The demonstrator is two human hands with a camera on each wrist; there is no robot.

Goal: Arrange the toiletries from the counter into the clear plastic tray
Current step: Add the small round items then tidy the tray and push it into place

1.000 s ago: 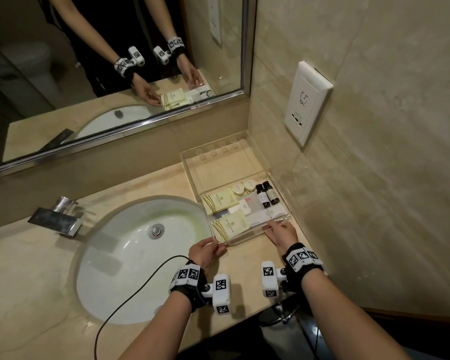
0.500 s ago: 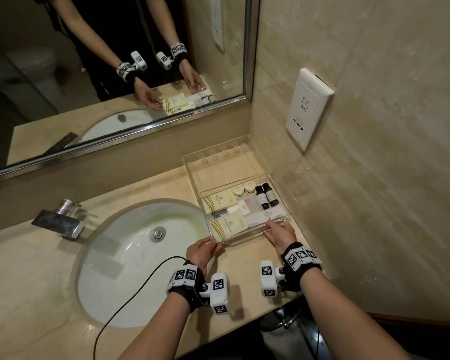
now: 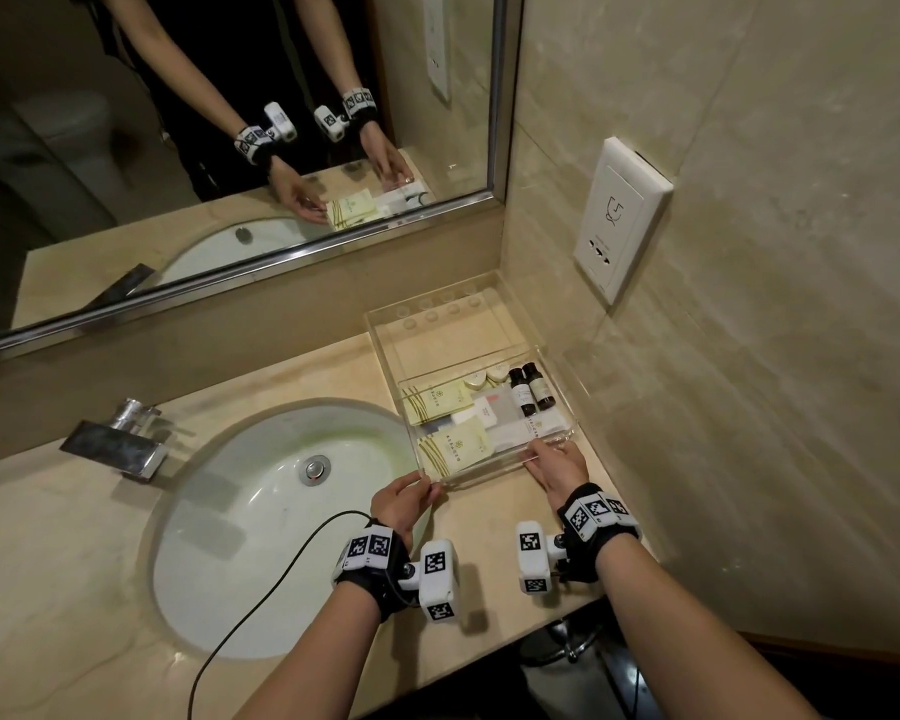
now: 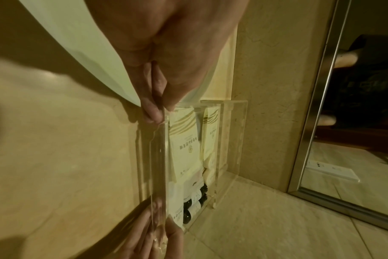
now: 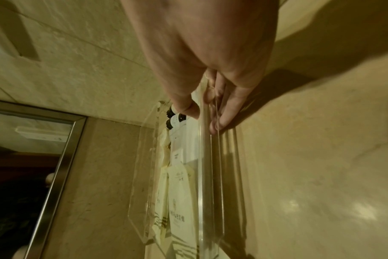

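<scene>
Both hands on tray, toiletries loaded

Presently the clear plastic tray (image 3: 468, 472) sits on the counter (image 3: 74, 589) in the corner, right of the sink (image 3: 261, 511). Left hand (image 3: 398, 504) pinches its near left corner; right hand (image 3: 559, 467) pinches the near wall, thumb inside, fingers (image 5: 224, 113) outside. Contents: 2 yellow packets (image 3: 453, 448), 2 dark bottles (image 3: 531, 389), white sachets (image 3: 515, 431).
</scene>
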